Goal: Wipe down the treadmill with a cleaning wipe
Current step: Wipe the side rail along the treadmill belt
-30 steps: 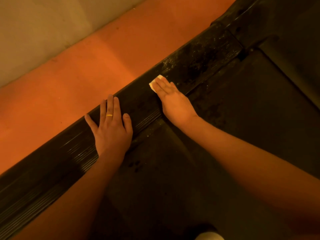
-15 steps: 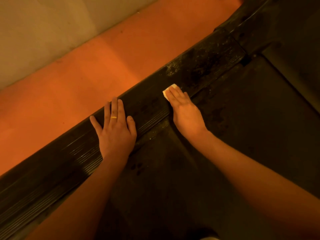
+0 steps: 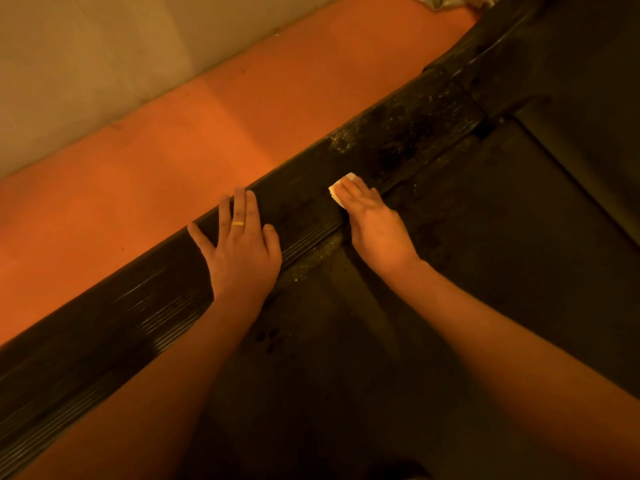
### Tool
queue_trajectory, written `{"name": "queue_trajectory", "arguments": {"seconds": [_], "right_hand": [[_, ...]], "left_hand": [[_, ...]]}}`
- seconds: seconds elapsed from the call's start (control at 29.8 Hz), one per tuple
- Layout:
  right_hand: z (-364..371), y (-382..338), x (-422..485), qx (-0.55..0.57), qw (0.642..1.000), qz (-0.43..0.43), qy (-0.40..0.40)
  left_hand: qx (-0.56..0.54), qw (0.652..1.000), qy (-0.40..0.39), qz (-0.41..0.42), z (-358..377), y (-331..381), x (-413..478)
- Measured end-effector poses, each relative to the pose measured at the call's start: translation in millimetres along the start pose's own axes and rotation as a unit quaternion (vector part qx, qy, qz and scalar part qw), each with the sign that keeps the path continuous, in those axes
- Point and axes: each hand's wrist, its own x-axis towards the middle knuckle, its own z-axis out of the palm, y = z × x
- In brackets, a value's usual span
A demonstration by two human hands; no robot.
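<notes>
The treadmill's black ribbed side rail (image 3: 104, 327) runs diagonally from lower left to upper right, with the dark belt (image 3: 485, 271) to its right. My left hand (image 3: 242, 251) lies flat on the rail, fingers spread, a gold ring on one finger. My right hand (image 3: 374, 223) presses a small white cleaning wipe (image 3: 337, 192) flat against the rail's inner side; only the wipe's far corner shows past my fingertips. Pale dust speckles the rail (image 3: 408, 133) beyond the wipe.
An orange floor (image 3: 173, 161) borders the rail on the left, meeting a pale wall (image 3: 86, 57). The treadmill's dark front housing (image 3: 571, 64) rises at upper right. A crumpled pale thing (image 3: 446, 0) lies at the top edge.
My right hand with the wipe has slid back down the rail toward me, closer to my left hand. My left hand stays planted on the rail.
</notes>
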Motion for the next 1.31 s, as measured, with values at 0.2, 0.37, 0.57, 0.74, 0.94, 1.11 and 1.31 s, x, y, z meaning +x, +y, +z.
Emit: {"name": "queue_trajectory", "arguments": {"seconds": [0.2, 0.37, 0.57, 0.74, 0.94, 1.11, 1.31], "right_hand": [[-21.5, 52.0, 5.1, 0.01, 0.987, -0.134, -0.088], [-56.2, 111.2, 10.7, -0.023, 1.0, -0.011, 0.009], [-38.8, 105.5, 16.1, -0.032, 0.998, -0.06, -0.02], [-26.5, 95.9, 15.7, -0.014, 0.994, -0.112, -0.008], [-49.0, 121.1, 34.6, -0.006, 0.999, -0.026, 0.04], [-44.7, 103.3, 15.6, -0.016, 0.996, -0.088, -0.029], [-89.6, 141.8, 51.5, -0.009, 0.989, 0.139, 0.041]], "left_hand": [[0.02, 1.0, 0.014, 0.001, 8.5, 5.9, 2.7], [0.022, 1.0, 0.012, -0.004, 8.5, 8.8, 3.1], [0.028, 1.0, 0.001, -0.013, 10.9, 13.3, 2.2], [0.011, 1.0, 0.005, 0.001, 5.7, 9.2, 3.9], [0.014, 1.0, 0.006, 0.003, 9.9, 6.5, 3.0], [0.003, 1.0, 0.013, 0.0, 8.8, 6.7, 4.6], [0.008, 1.0, 0.006, 0.002, 7.2, 7.9, 3.9]]}}
